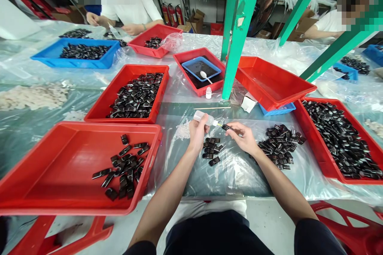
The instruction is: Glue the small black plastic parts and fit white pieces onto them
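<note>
My left hand (198,130) is closed around a translucent squeeze bottle (204,118), its narrow tip pointing right. Between the fingers of my right hand (241,134) is a small black plastic part (227,127), and the bottle's tip meets or nearly meets its left end. Below my hands a few rows of similar black parts (212,148) lie on the plastic sheet. A larger heap of black parts (281,145) is to the right of my right hand. Left of the bottle is a small pile of whitish bits (182,130).
Red trays of black parts stand at left (80,127), behind it (125,117) and at right (314,159). A green post (236,48) rises ahead. Near it are a thin stick (212,108), a small white bottle (208,93) and a white box (248,102). Co-workers sit across the table.
</note>
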Available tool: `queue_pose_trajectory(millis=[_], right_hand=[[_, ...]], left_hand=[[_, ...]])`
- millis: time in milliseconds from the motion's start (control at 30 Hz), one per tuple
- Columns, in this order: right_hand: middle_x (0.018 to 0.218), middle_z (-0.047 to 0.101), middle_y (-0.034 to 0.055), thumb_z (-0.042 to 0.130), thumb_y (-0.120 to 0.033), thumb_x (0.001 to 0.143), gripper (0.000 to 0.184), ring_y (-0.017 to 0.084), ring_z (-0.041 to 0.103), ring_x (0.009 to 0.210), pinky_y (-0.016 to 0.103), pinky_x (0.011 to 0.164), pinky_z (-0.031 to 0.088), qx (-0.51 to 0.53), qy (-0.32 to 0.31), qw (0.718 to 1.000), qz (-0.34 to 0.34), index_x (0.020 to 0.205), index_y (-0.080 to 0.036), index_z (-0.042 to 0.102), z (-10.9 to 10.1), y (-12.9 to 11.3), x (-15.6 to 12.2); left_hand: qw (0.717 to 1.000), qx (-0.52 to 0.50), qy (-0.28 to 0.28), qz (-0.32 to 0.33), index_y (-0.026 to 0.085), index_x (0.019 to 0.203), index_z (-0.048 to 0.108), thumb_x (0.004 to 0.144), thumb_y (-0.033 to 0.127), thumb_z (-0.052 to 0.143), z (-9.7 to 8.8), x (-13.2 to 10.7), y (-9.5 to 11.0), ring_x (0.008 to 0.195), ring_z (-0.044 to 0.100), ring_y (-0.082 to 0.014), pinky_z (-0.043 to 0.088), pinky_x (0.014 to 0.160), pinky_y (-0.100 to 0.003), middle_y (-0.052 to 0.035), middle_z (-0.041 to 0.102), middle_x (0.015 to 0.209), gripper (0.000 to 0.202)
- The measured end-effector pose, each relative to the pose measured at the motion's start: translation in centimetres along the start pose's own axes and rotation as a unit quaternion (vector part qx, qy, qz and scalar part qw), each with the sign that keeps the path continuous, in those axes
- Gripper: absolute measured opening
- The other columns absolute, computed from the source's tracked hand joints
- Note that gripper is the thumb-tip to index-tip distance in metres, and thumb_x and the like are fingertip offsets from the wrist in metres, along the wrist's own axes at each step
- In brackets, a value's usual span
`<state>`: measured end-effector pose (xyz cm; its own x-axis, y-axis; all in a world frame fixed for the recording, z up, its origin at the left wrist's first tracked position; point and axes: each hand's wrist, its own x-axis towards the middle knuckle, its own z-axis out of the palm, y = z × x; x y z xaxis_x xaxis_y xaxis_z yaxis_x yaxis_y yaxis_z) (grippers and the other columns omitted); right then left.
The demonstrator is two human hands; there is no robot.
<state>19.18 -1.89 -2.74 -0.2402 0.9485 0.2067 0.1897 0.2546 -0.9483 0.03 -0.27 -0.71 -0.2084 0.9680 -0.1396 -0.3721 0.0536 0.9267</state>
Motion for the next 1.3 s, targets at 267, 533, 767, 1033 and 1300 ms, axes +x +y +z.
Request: queue_pose_trajectory(millis=[267,533,767,1033,1300], right_hand=[[0.078,0.074,0.0035,0.068,-0.059,0.096,0.040,0.015,0.059,0.062,0.029,0.056,0.044,0.001,-0.002,1.000,0.000,0.109,-0.021,0.072,-0.03,-0.17,0.03],[0.079,0.075,0.0042,0.069,-0.059,0.095,0.041,0.015,0.060,0.063,0.029,0.056,0.046,0.002,0.000,1.000,0.008,0.110,-0.020,0.072,-0.08,-0.22,-0.03],[0.079,0.076,0.0040,0.070,-0.058,0.095,0.041,0.015,0.059,0.061,0.030,0.057,0.047,0.003,0.003,1.000,0.009,0.110,-0.020,0.072,-0.09,-0.38,-0.02],[0.078,0.075,0.0039,0.070,-0.059,0.094,0.042,0.015,0.058,0.060,0.030,0.056,0.045,0.001,0.003,1.000,0.010,0.110,-0.021,0.072,-0.13,-0.31,0.01],[0.078,0.075,0.0039,0.070,-0.060,0.094,0.042,0.015,0.058,0.060,0.029,0.056,0.045,0.004,0.002,1.000,0.009,0.110,-0.020,0.072,-0.23,-0.25,0.00]], left_hand=[[1.000,-0.005,0.000,0.007,0.018,0.063,0.054,0.071,0.059,0.083,-0.04,0.02,-0.01,0.045,0.037,-0.0061,0.026,0.046,-0.023,0.0045,0.044,0.050,0.051],[1.000,-0.009,-0.009,0.013,0.018,0.065,0.056,0.073,0.059,0.083,-0.27,0.30,-0.45,0.046,0.036,-0.0066,0.026,0.046,-0.024,0.0049,0.043,0.051,0.050],[1.000,-0.009,-0.012,0.022,0.018,0.065,0.056,0.076,0.059,0.083,-0.38,0.35,-0.64,0.047,0.037,-0.0069,0.026,0.047,-0.024,0.0045,0.043,0.051,0.050],[1.000,-0.012,-0.015,0.024,0.018,0.065,0.056,0.076,0.058,0.083,-0.41,0.36,-0.64,0.047,0.036,-0.0069,0.026,0.047,-0.024,0.0045,0.043,0.051,0.050],[1.000,-0.012,-0.007,0.025,0.017,0.067,0.058,0.073,0.060,0.086,-0.40,0.42,-0.54,0.046,0.036,-0.0065,0.026,0.046,-0.024,0.0049,0.043,0.051,0.051]])
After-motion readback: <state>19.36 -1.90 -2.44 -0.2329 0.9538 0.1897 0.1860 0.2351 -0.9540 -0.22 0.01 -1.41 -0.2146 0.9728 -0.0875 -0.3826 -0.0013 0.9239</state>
